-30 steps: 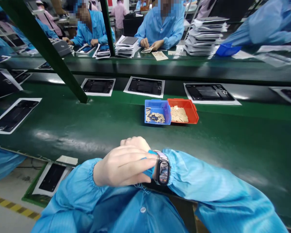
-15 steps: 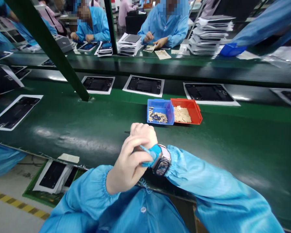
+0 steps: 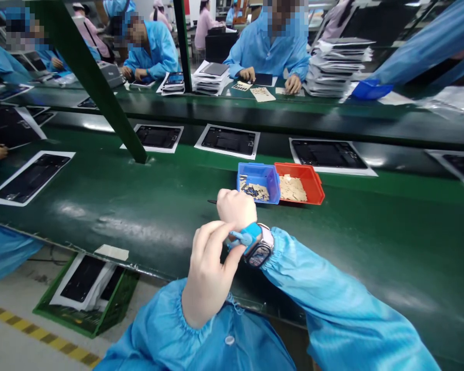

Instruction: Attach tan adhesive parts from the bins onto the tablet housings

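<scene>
My left hand (image 3: 212, 265) reaches across to my right wrist. Its thumb and fingertips pinch the blue anti-static wrist strap (image 3: 251, 234) at its snap. A coiled cord (image 3: 235, 304) hangs below, against my smock. Curled into a fist, my right hand (image 3: 236, 208) is held over the green bench, palm hidden. From its left side sticks the dark tip of a thin pointed tool (image 3: 212, 201); most of it is hidden. A watch (image 3: 261, 253) sits next to the strap. Just beyond the fist are a blue bin (image 3: 258, 169) and a red bin (image 3: 313, 180) holding small tan pieces.
Several black tablet-like panels on white sheets, one being a panel (image 3: 230, 140) behind the bins, lie along the conveyor. A slanted green post (image 3: 96, 87) stands left. Co-workers sit opposite beside a paper stack (image 3: 338, 67). A green crate (image 3: 96, 324) is on the floor.
My left hand has shifted its fingers on the strap, the thumb now at the snap. The strap's blue tab has turned. The view has shifted slightly; my right fist remains closed.
</scene>
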`<state>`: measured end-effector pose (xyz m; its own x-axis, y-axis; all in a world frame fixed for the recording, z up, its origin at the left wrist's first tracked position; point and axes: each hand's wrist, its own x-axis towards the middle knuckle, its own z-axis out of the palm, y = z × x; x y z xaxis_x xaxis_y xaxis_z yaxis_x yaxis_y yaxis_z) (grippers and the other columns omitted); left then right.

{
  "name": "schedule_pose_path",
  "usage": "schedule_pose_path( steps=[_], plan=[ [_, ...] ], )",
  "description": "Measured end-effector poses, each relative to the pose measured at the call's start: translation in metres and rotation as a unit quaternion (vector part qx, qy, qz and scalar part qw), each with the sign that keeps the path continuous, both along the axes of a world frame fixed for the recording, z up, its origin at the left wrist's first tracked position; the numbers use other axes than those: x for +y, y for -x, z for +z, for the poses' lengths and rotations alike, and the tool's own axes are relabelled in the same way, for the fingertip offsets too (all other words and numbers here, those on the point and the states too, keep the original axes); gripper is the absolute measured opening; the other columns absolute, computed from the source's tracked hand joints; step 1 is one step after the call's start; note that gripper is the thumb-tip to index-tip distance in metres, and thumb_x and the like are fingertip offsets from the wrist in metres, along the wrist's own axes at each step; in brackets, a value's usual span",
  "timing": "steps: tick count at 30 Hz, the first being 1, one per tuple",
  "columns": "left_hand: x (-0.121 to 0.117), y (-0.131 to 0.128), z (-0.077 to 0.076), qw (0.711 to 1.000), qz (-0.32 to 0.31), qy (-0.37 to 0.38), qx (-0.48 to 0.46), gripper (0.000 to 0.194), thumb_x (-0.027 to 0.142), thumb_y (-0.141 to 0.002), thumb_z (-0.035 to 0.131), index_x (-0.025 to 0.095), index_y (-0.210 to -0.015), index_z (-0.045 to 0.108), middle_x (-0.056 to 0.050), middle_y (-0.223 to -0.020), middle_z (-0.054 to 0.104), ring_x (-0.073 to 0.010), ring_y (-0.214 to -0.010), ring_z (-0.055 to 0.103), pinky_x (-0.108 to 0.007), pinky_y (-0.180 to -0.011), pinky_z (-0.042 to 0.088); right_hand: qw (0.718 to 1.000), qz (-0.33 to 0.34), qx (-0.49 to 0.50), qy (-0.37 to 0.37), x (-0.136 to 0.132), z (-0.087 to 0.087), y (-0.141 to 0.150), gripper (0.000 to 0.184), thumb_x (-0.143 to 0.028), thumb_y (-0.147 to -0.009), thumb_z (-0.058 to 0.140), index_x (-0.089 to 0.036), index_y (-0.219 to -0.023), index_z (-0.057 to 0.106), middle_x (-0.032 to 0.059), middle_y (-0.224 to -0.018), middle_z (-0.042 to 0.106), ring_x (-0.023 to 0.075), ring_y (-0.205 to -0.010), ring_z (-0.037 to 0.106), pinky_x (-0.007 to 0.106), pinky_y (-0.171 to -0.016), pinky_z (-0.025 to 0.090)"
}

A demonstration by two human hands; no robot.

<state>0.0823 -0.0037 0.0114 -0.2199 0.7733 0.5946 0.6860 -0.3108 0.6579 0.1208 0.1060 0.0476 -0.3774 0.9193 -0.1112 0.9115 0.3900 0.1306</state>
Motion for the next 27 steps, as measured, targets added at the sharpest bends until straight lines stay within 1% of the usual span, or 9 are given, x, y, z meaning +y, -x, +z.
schedule_pose_path(
  steps=[3, 7, 9, 12, 14, 18, 22, 25, 27],
  plan=[
    [-0.003, -0.002, -0.003, 0.998, 0.025, -0.047, 0.02, 0.02, 0.02, -0.089, 0.056, 0.019, -0.109, 0.057, -0.008, -0.101, 0.059, -0.0166, -0.095, 0.057, -0.029, -0.081, 0.05, 1.0, 0.009, 0.004, -0.004, -0.002, -0.002, 0.0, 0.032, 0.002, -0.087, 0.031, -0.001, -0.102, 0.059, 0.0226, -0.088, 0.065, 0.0257, -0.083, 0.067, 0.03, -0.061, 0.047],
    [-0.002, -0.007, -0.017, 0.992, 0.066, -0.102, -0.03, 0.015, 0.019, -0.083, 0.065, 0.019, -0.096, 0.057, -0.002, -0.082, 0.058, -0.0134, -0.076, 0.056, -0.026, -0.066, 0.05, 1.0, 0.016, 0.013, -0.01, -0.007, -0.004, 0.0, 0.031, 0.003, -0.086, 0.031, -0.001, -0.099, 0.059, 0.0226, -0.087, 0.065, 0.0261, -0.083, 0.067, 0.03, -0.061, 0.047],
    [-0.002, -0.009, -0.025, 0.985, 0.082, -0.149, -0.032, 0.018, 0.015, -0.08, 0.068, 0.019, -0.093, 0.057, -0.001, -0.077, 0.059, -0.0129, -0.072, 0.055, -0.027, -0.064, 0.049, 1.0, 0.022, 0.017, -0.006, -0.009, -0.006, 0.001, 0.029, 0.002, -0.085, 0.033, -0.002, -0.096, 0.059, 0.0212, -0.085, 0.065, 0.0257, -0.082, 0.067, 0.029, -0.061, 0.047],
    [-0.002, -0.011, -0.036, 0.969, 0.081, -0.232, 0.025, 0.023, 0.008, -0.075, 0.071, 0.018, -0.092, 0.059, -0.001, -0.077, 0.063, -0.0139, -0.072, 0.057, -0.032, -0.07, 0.048, 0.999, 0.036, 0.025, -0.001, -0.011, -0.009, 0.001, 0.026, 0.001, -0.085, 0.035, -0.005, -0.091, 0.059, 0.0188, -0.082, 0.065, 0.0251, -0.08, 0.067, 0.029, -0.06, 0.046],
    [-0.004, -0.012, -0.04, 0.963, 0.067, -0.254, 0.056, 0.021, 0.008, -0.075, 0.07, 0.017, -0.092, 0.061, -0.002, -0.08, 0.066, -0.0153, -0.075, 0.059, -0.034, -0.072, 0.048, 0.998, 0.047, 0.031, -0.003, -0.011, -0.01, 0.0, 0.026, 0.001, -0.085, 0.034, -0.006, -0.089, 0.058, 0.0175, -0.08, 0.065, 0.0248, -0.078, 0.067, 0.028, -0.058, 0.046],
    [-0.006, -0.011, -0.043, 0.973, 0.043, -0.223, 0.038, 0.023, 0.01, -0.08, 0.065, 0.019, -0.101, 0.06, -0.005, -0.091, 0.065, -0.0191, -0.091, 0.059, -0.037, -0.078, 0.049, 0.995, 0.085, 0.04, -0.016, -0.009, -0.008, -0.004, 0.027, 0.0, -0.086, 0.032, -0.007, -0.091, 0.057, 0.0169, -0.079, 0.064, 0.0248, -0.076, 0.067, 0.028, -0.056, 0.044],
    [-0.003, -0.015, -0.032, 0.991, 0.003, -0.13, -0.02, 0.025, 0.02, -0.084, 0.062, 0.017, -0.109, 0.059, -0.007, -0.091, 0.059, -0.018, -0.089, 0.058, -0.031, -0.075, 0.052, 0.977, 0.204, 0.06, -0.026, -0.011, -0.004, -0.008, 0.022, -0.009, -0.09, 0.037, -0.013, -0.1, 0.056, 0.0107, -0.083, 0.064, 0.0208, -0.075, 0.065, 0.027, -0.055, 0.04],
    [0.001, -0.024, -0.02, 0.992, -0.015, -0.12, 0.039, 0.022, 0.021, -0.084, 0.062, 0.016, -0.105, 0.062, -0.005, -0.082, 0.059, -0.0165, -0.08, 0.057, -0.029, -0.073, 0.051, 0.938, 0.324, 0.103, -0.065, -0.01, -0.003, -0.018, 0.022, -0.014, -0.091, 0.038, -0.019, -0.099, 0.058, 0.0035, -0.078, 0.063, 0.016, -0.07, 0.061, 0.026, -0.054, 0.035],
    [0.004, -0.029, -0.016, 0.989, -0.021, -0.127, 0.08, 0.024, 0.024, -0.086, 0.058, 0.013, -0.107, 0.062, -0.007, -0.083, 0.061, -0.018, -0.08, 0.057, -0.031, -0.074, 0.049, 0.926, 0.325, 0.159, -0.105, -0.003, 0.0, -0.031, 0.023, -0.018, -0.091, 0.037, -0.019, -0.091, 0.06, 0.0027, -0.073, 0.061, 0.0148, -0.065, 0.058, 0.026, -0.053, 0.034]
  ],
)
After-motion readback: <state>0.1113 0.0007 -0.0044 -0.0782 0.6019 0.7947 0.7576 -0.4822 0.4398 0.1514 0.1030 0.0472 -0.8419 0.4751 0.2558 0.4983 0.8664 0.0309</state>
